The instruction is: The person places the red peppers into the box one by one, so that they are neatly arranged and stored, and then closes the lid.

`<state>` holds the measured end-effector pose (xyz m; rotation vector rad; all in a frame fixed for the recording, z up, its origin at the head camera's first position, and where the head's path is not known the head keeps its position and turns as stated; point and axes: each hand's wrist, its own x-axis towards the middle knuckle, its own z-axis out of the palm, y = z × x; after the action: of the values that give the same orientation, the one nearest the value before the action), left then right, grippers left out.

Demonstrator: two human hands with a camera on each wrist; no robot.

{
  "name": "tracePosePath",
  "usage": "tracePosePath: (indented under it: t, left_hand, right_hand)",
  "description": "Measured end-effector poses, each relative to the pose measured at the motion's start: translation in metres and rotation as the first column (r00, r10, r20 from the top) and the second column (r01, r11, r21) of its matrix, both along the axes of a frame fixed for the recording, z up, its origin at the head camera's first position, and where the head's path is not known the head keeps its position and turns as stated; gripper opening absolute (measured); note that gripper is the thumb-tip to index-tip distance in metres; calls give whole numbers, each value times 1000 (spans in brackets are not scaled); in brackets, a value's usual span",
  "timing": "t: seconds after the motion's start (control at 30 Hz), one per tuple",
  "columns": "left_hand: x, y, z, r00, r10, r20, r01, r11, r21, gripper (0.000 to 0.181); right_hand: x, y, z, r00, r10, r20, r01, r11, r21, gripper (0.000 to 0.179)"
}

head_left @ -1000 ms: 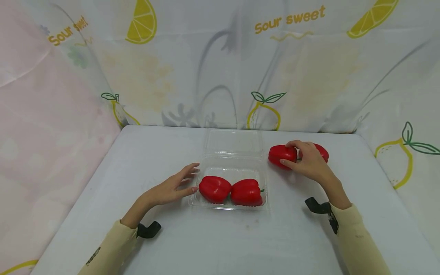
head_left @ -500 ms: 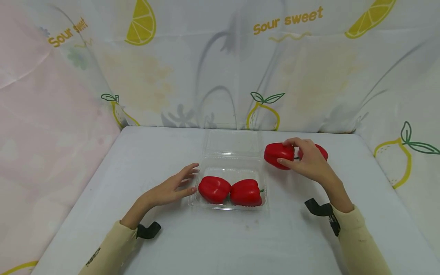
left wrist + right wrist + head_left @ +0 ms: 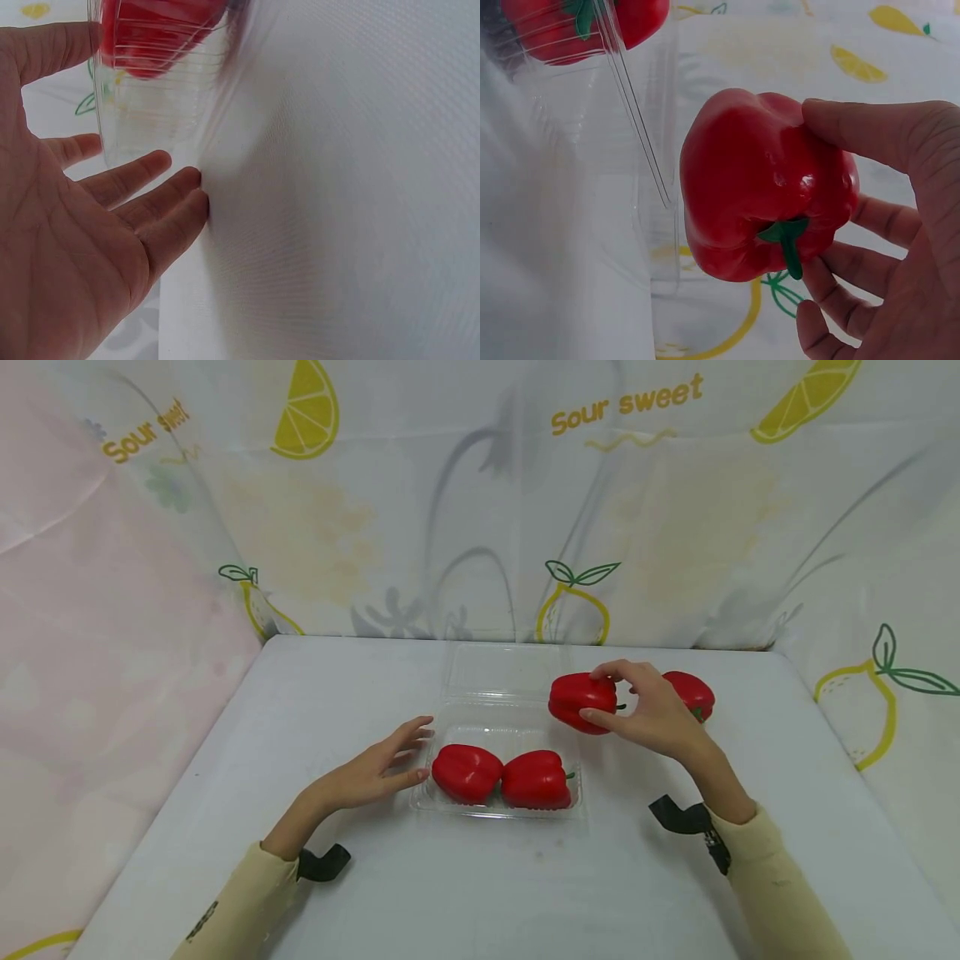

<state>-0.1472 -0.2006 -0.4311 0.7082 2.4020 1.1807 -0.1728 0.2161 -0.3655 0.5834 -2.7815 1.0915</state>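
Observation:
Between thumb and fingers, my right hand (image 3: 651, 710) holds a red bell pepper (image 3: 582, 702) by its stem end. In the right wrist view this pepper (image 3: 769, 187) shows its green stem, beside the wall of a clear plastic clamshell box (image 3: 641, 187). The box (image 3: 487, 814) lies with its lid back, and two red bell peppers sit in its front half, a left one (image 3: 467, 774) and a right one (image 3: 536, 780). My left hand (image 3: 371, 771) is at the box's left side, fingers spread; the left wrist view puts its thumb and fingertips (image 3: 90, 142) right at the box wall.
Another red bell pepper (image 3: 690, 693) lies on the white table (image 3: 480, 893) behind the right hand. The open lid (image 3: 510, 670) extends toward the table's back edge. A lemon-print cloth (image 3: 420, 510) hangs behind, and a pinkish cloth (image 3: 112, 693) on the left.
The right hand has lifted the bell pepper and carried it left to the box's right edge, uncovering more of the pepper behind. The left hand and the box have stayed in place.

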Motion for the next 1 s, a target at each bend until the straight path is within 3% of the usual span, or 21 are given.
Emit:
tracePosePath:
  t: [0.7,1.0]
  left_hand:
    - [1,1,3,1000,5,5,-5,1000,-5,78]
    - [0,1,1,1000,14,8,-14,1000,-22,77]
  right_hand:
    - [-10,-37,8,993,115,13,-114,993,-32,61]
    - [-14,-53,7,986,156,59,-153,987,-47,57]
